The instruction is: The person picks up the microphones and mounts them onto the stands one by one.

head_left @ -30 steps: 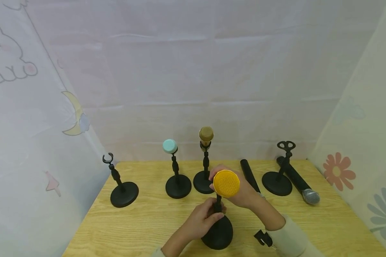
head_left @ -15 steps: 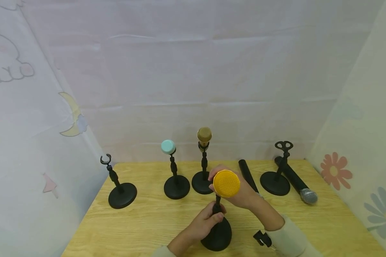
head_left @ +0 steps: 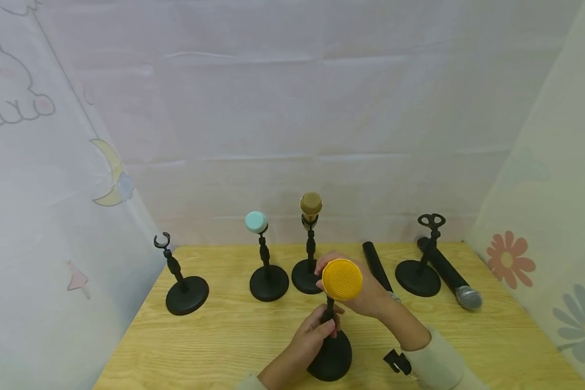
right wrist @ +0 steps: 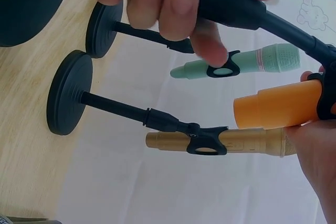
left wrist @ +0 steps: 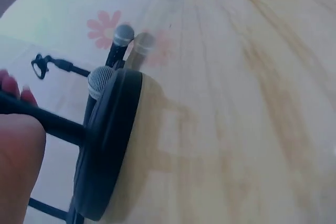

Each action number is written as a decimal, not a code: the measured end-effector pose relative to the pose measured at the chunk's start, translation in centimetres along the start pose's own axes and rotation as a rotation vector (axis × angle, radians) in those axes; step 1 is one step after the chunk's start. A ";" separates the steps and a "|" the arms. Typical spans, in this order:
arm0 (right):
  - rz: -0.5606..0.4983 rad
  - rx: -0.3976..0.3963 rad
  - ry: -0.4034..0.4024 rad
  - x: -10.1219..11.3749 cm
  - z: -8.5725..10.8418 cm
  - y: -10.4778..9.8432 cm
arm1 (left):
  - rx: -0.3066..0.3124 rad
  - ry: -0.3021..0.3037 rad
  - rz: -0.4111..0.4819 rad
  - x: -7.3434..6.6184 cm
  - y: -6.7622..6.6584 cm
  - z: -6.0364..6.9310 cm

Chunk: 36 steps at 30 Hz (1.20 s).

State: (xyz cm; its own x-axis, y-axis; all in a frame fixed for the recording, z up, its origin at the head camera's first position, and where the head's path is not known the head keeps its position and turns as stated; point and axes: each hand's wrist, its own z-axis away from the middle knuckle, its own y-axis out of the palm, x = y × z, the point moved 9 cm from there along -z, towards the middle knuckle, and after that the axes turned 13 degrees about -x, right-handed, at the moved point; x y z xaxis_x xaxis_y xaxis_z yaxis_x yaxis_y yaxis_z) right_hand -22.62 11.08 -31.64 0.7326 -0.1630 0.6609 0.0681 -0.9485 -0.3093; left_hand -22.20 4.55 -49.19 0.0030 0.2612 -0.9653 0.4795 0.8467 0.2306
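Observation:
An orange microphone, its mesh head facing the head camera, sits in the clip of a black desk stand with a round base. My left hand grips the stand's pole below the clip; in the right wrist view its fingers curl round the thick black part. My right hand holds the microphone at the clip, partly hidden behind the mesh head in the head view. The right wrist view shows the orange handle passing through the clip, with part of the right hand against it.
Behind stand a mint microphone and a gold microphone on stands. A bare stand is at left, another at right. Two black microphones lie there, one beside that stand. A loose black clip lies near the right sleeve.
The left hand's fingers have shifted slightly round the pole, and the head view has swayed a little. The right hand stays on the orange microphone.

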 end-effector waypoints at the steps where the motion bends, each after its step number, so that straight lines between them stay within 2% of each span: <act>1: -0.002 0.002 0.003 0.1 0.0 0.0 | 0.001 -0.022 0.026 0.1 -0.2 0.0; 6: 0.005 0.000 0.000 0.3 0.0 0.0 | 0.021 -0.107 0.115 0.7 -0.6 0.1; 9: 0.025 -0.005 -0.017 0.3 0.1 0.2 | 0.011 -0.125 0.165 1.0 -0.7 0.0; 13: 0.022 -0.003 -0.019 0.2 0.3 0.2 | -0.009 -0.111 0.201 1.2 -0.7 -0.1; 19: 0.012 -0.005 -0.005 0.2 0.4 0.1 | -0.060 -0.096 0.201 1.2 -0.7 -0.3; 25: 0.013 -0.025 -0.032 0.4 0.2 -0.1 | -0.106 -0.095 0.210 1.1 -0.7 -0.4; 30: 0.033 -0.028 -0.042 0.4 0.2 -0.1 | -0.112 -0.101 0.205 1.1 -0.8 -0.3; 36: 0.044 -0.016 -0.066 0.3 0.4 0.0 | -0.085 -0.114 0.197 1.3 -0.7 -0.4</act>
State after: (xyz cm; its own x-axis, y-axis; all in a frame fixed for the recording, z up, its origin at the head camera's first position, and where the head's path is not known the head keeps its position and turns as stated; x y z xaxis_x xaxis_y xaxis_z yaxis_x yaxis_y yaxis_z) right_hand -22.16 11.17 -31.69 0.7774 -0.1865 0.6007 0.0245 -0.9453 -0.3253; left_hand -22.83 4.48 -50.57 0.1901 0.3754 -0.9071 0.3839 0.8220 0.4207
